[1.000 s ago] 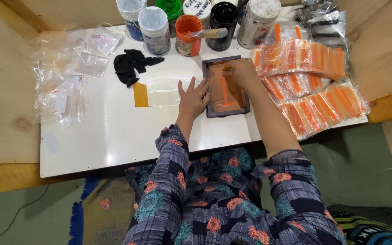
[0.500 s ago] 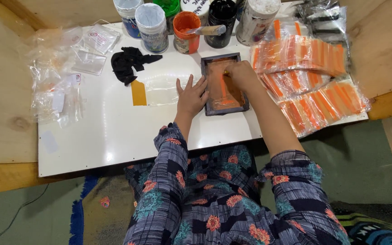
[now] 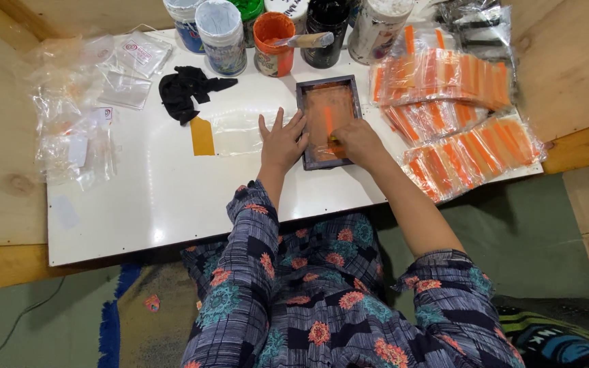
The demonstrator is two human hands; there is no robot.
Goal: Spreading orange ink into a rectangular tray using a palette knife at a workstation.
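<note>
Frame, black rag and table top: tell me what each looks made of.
Frame: looks like dark wood or metal bars around an orange-stained mesh; too small to settle.
Black rag: soft cloth, crumpled into folds, matte.
Table top: smooth white board, probably laminate or coated sheet, glossy, with light glare on it.

Navy plaid sleeves (image 3: 253, 259), orange and teal flower print; bare hands.

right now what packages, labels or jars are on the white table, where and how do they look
Clear plastic packets with orange strips: stacked at right, beside right hand.
Empty clear plastic bags with small labels: heaped at left.
Round labelled paint jars: far edge, one orange.
Clear flat bag with mustard-yellow strip: beside left hand.
</note>
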